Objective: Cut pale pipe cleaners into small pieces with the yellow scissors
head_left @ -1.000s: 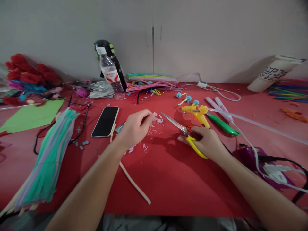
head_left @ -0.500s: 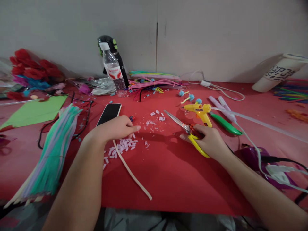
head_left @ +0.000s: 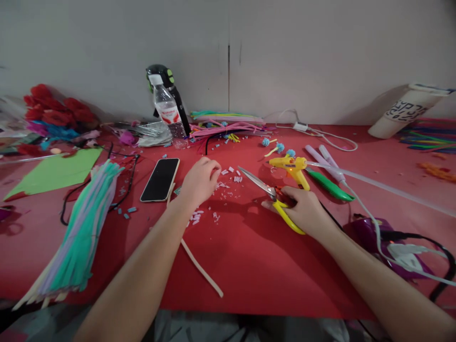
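Observation:
My left hand [head_left: 200, 181] is low over the red table [head_left: 245, 270], its fingers curled beside small lilac cut pieces [head_left: 237, 179] and fine scraps. Whatever its fingertips may hold is hidden. More lilac pieces [head_left: 195, 217] lie partly behind my left wrist. A cream pipe cleaner [head_left: 202, 270] runs under that forearm. In my right hand [head_left: 302, 207] is a pair of scissors [head_left: 257, 182] with yellow handles, the blades together and pointing up and left. Just beyond that hand lies a yellow glue gun [head_left: 290, 165].
A black-screened phone [head_left: 161, 179] lies left of my left hand. Further left is a bundle of teal and lilac pipe cleaners [head_left: 83, 230]. A plastic bottle [head_left: 168, 111] stands at the back. On the right are a green-handled tool [head_left: 329, 185] and a purple power strip [head_left: 370, 229] with cords.
My left hand has moved right and away from me, from near the phone to the small lilac pieces. The right hand still holds the scissors; the view has shifted slightly.

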Demonstrator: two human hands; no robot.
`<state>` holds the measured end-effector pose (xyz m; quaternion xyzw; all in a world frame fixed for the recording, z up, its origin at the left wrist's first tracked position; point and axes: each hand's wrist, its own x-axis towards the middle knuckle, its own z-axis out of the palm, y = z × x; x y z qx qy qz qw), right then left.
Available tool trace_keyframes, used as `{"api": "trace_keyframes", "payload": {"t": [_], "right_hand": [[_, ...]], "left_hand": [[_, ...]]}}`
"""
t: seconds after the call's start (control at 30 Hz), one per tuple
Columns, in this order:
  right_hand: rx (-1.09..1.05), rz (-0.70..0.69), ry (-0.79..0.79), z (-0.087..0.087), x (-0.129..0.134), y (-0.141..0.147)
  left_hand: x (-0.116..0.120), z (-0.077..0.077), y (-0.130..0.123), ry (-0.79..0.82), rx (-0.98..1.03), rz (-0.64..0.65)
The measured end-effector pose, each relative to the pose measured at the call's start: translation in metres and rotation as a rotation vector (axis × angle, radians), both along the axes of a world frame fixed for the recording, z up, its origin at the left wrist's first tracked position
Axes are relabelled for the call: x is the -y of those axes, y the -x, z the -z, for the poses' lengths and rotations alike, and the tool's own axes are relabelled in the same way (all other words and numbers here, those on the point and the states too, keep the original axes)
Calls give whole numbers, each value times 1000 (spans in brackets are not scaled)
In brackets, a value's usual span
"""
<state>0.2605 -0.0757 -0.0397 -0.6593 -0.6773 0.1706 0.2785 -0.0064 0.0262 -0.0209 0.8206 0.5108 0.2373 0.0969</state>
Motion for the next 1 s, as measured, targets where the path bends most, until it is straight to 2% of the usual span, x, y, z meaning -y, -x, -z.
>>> {"api": "trace_keyframes", "payload": {"t": [0.3,0.47,0.6,0.73,0.83,1.0], "right_hand": [[-28,3,13,-1,-2,1],[-2,13,24,-1,-2,2],[4,9,18,0,-2,1],[13,6,8,0,-1,1],[15,5,2,1,-1,1],[-4,13,14,4,-1,-1]], "left_hand": [[-19,12,-17,45,-203,-5],[-22,13,-19,41,-207,-44],[-16,8,-13,18,-46,-41],[-5,2,-5,102,210,-72],[5,-3,-2,126,366,-27],[17,-14,-4,155,466,41]]}}
